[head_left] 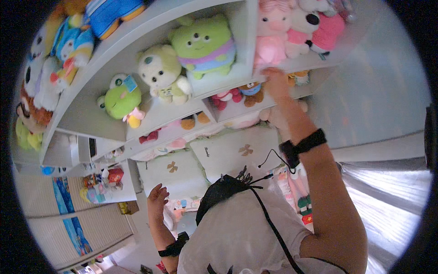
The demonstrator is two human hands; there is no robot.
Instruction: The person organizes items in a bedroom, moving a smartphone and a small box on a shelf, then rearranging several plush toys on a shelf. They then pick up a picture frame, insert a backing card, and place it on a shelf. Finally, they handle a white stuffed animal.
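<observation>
Pink plush toy [270,43] sits in the far right compartment of a white shelf unit [214,86], just beyond the person's outstretched right hand [275,76]. The right arm stretches from the near right toward the shelf, angling slightly left, a black band [311,141] strapped around the forearm. The hand is at the compartment's front edge, right below the toy; whether its fingers are closed on anything, or touch the toy, cannot be told from this angle. On the near left, the left hand [158,196] is held up and open, its fingers parted and slightly bent, the forearm upright and wearing a second black band [174,245]. White pillows [219,148] lie between the two arms, farther off than the person's body. A black-nosed plush dog [303,25] leans beside the pink toy on its right; a square green plush [204,48] occupies the next compartment left.
</observation>
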